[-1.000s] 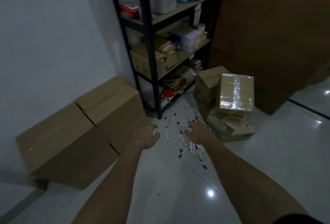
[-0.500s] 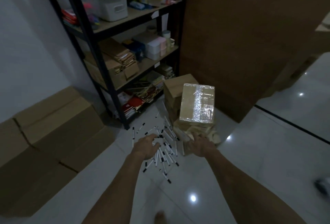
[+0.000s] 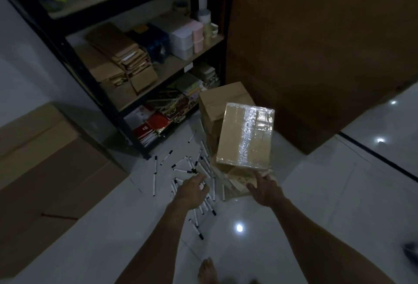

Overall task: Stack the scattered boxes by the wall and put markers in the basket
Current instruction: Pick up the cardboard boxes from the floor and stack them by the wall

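A cardboard box wrapped in shiny plastic (image 3: 245,135) lies tilted on a small heap of boxes; a plain brown box (image 3: 222,98) stands behind it and a crushed box (image 3: 239,180) lies under it. Several white markers with black caps (image 3: 192,168) are scattered on the white tiled floor to the left of the heap. My left hand (image 3: 192,191) hovers above the markers with relaxed fingers and holds nothing. My right hand (image 3: 264,187) reaches out open just below the wrapped box's near edge, over the crushed box. No basket is in view.
Big cardboard boxes (image 3: 45,166) stand along the white wall at the left. A black metal shelf rack (image 3: 113,107) full of stationery rises behind the markers. A brown wooden panel (image 3: 316,57) stands at the right. My bare foot (image 3: 207,270) shows at the bottom edge.
The view has swung right and closer to the box heap. Both hands have moved forward and right, the left over the markers, the right up to the wrapped box.
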